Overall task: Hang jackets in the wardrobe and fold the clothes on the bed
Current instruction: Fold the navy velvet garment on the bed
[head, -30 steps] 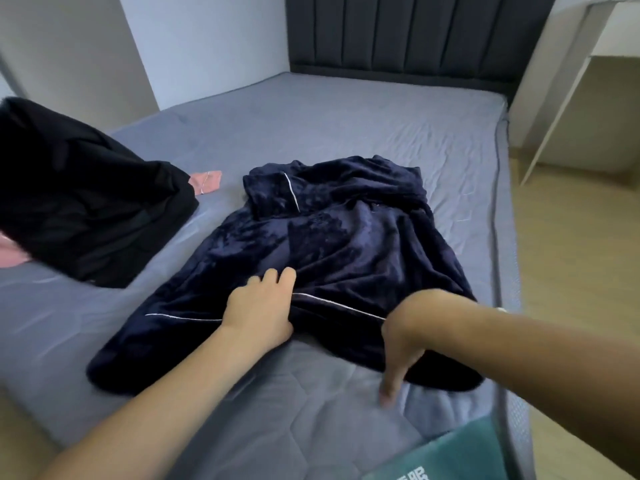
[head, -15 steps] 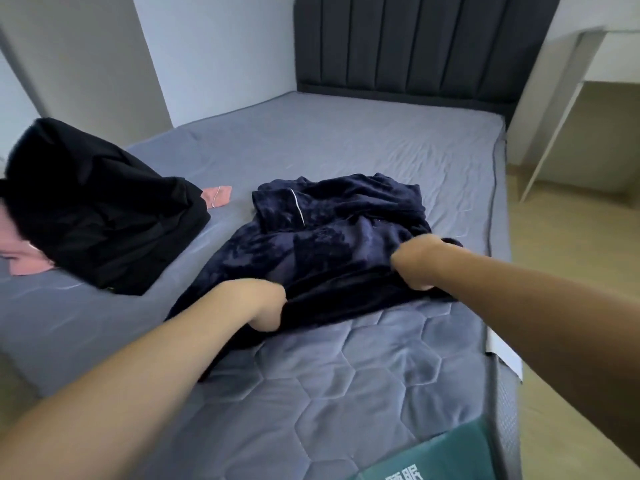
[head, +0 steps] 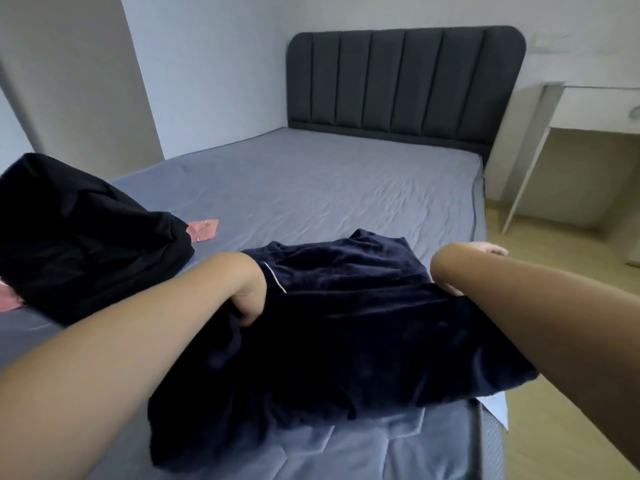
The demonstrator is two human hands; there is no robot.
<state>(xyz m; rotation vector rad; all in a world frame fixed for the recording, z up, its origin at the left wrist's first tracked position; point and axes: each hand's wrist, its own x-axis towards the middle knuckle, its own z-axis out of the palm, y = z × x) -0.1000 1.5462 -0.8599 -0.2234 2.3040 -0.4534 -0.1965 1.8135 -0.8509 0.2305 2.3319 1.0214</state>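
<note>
A dark navy velvety garment with thin white piping is lifted off the near part of the grey bed and hangs between my two hands. My left hand grips its left edge with fingers curled under the cloth. My right hand grips the right edge, the wrist bent so most fingers are hidden. A bulky black jacket lies heaped on the bed's left side.
A pink cloth peeks out beside the black jacket, and more pink shows at the far left edge. A dark padded headboard stands at the back. A white desk is on the right over wooden floor.
Both hands took hold of the navy garment's near hem and raised it toward me, so the cloth now hangs from them. The view tilted upward.
</note>
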